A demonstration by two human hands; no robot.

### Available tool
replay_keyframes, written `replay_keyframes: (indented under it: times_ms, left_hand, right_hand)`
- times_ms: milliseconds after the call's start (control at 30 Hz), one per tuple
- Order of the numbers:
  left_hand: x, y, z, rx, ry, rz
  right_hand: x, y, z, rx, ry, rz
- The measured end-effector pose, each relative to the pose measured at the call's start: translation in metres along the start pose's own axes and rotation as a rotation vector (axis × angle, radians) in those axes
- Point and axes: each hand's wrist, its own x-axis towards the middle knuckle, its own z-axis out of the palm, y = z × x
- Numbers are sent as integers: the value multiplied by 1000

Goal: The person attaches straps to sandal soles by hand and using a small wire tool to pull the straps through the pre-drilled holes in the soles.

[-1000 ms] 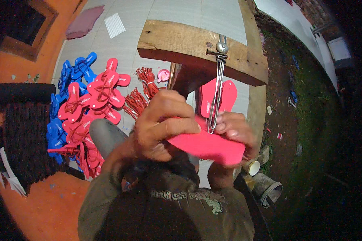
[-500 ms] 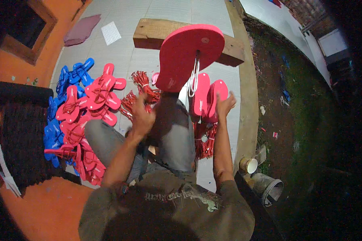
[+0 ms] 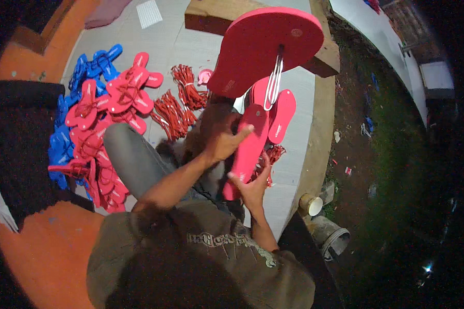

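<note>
A pink flip-flop sole (image 3: 248,154) slants between my two hands in front of my lap. My left hand (image 3: 226,145) holds its left edge, thumb lying over the upper face. Around the lower, narrower end is my right hand (image 3: 253,188), its thumb on the sole and its fingers partly hidden. Just above rises a big red sole-shaped board (image 3: 268,49), with a long white wire loop (image 3: 275,85) hanging from a hole in it. Behind the held sole, more pink soles (image 3: 282,116) lie on the tiled floor.
Finished pink flip-flops (image 3: 131,92) and blue flip-flops (image 3: 98,67) are heaped at the left. Bundles of red straps (image 3: 172,116) lie beside my knee. A wooden beam (image 3: 209,15) crosses behind the board. At the right are the floor's edge and a bucket (image 3: 332,239).
My right hand has come down and left from the pink soles, now with one sole. My left hand has moved right and taken hold of it too. The whole view has shifted.
</note>
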Motion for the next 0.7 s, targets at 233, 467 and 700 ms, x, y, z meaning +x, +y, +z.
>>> replay_keyframes:
  times_ms: [233, 467, 700]
  left_hand:
    - [-24, 33, -62, -256, -188, 436]
    - [6, 87, -109, -102, -84, 1042]
    - [26, 92, -101, -120, 1, 1164]
  right_hand:
    - [37, -105, -26, 368, -224, -217]
    - [66, -179, -27, 150, -428, -994]
    - [88, -186, -25, 238, -386, -1106]
